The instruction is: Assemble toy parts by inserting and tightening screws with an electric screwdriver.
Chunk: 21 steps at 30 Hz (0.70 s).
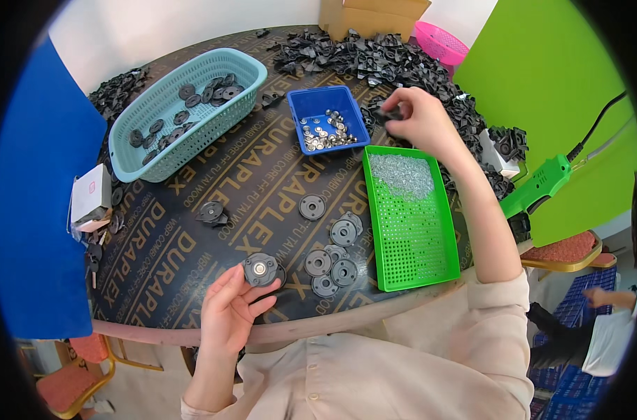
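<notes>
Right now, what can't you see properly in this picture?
In the head view:
- The dark piece in the right hand: partly hidden by the fingers, so its full shape is unclear.
- The underside of the round black disc in the left hand: it faces away from the camera.
- The tiny clear bits: too small to tell apart.
- The cardboard box: cut off by the upper edge.
- Another person: cut off by the dark rim.

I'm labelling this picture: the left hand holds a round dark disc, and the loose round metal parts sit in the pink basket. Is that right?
No: the loose round metal parts sit in the blue tray, as the head view shows. The left hand holds a round dark disc.
</notes>
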{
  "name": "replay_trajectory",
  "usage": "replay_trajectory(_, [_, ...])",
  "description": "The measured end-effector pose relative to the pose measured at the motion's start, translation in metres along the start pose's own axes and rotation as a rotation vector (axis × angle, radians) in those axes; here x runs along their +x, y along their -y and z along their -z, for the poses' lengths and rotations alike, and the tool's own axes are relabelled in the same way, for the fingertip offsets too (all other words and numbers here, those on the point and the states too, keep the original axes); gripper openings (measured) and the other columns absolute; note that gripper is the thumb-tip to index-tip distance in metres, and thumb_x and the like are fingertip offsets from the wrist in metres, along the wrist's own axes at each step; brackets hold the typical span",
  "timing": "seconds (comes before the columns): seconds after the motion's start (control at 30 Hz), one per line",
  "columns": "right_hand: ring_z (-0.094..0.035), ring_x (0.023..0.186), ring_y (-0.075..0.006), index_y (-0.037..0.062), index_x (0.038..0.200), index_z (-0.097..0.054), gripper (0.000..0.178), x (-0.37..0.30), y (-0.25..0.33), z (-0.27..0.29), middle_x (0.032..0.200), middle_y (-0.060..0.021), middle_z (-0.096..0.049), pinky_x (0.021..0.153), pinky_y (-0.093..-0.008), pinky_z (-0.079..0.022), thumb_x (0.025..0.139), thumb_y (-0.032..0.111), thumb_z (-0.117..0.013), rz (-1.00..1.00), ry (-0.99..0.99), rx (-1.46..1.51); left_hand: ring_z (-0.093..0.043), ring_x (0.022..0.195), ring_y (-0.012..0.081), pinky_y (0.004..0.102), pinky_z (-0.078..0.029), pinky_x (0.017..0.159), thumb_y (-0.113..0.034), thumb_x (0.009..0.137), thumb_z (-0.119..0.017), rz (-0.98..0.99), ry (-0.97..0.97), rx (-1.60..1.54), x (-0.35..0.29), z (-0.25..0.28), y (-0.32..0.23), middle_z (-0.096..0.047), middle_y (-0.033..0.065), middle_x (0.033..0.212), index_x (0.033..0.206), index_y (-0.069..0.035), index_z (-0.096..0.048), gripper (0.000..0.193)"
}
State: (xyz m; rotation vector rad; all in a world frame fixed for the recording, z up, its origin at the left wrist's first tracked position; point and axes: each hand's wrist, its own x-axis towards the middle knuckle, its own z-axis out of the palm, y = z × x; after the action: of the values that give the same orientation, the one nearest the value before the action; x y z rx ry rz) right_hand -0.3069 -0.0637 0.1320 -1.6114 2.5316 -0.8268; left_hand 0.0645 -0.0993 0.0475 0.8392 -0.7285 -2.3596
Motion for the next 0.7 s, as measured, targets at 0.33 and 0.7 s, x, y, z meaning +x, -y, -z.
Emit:
replay_trajectory(0.33, [-0.054,0.093,-0.0284,-0.0013,0.089,-0.063,0.018,-0.058,0.041,-0.092,0.088,-0.0127,-0.051,0.082,-0.0374,-0.048,0.071,-0.001,-0.063,0.466,0.243,-0.364,-0.065,0.099,0.0329,0.0376,-0.059,0.077,-0.018,0.097,-0.047,0.000,0.058,-0.015,-0.002,-0.002,0.003,-0.063,0.0209,0.110,0.117,0.004,-0.054,0.031])
replay_trajectory(0.7, [-0.055,0.103,-0.0261,0.0068,0.106,-0.067,0.050,-0.038,0.027,-0.060,0.103,-0.0071,-0.063,0.089,-0.0365,-0.047,0.060,-0.012,-0.058,0.499,0.289,-0.266,-0.065,0.098,0.0324,0.0371,-0.059,0.075,-0.021,0.096,-0.049,0.013,0.007,0.006,-0.005,-0.001,0.000,-0.064,0.0206,0.109,0.118,0.006,-0.053,0.035])
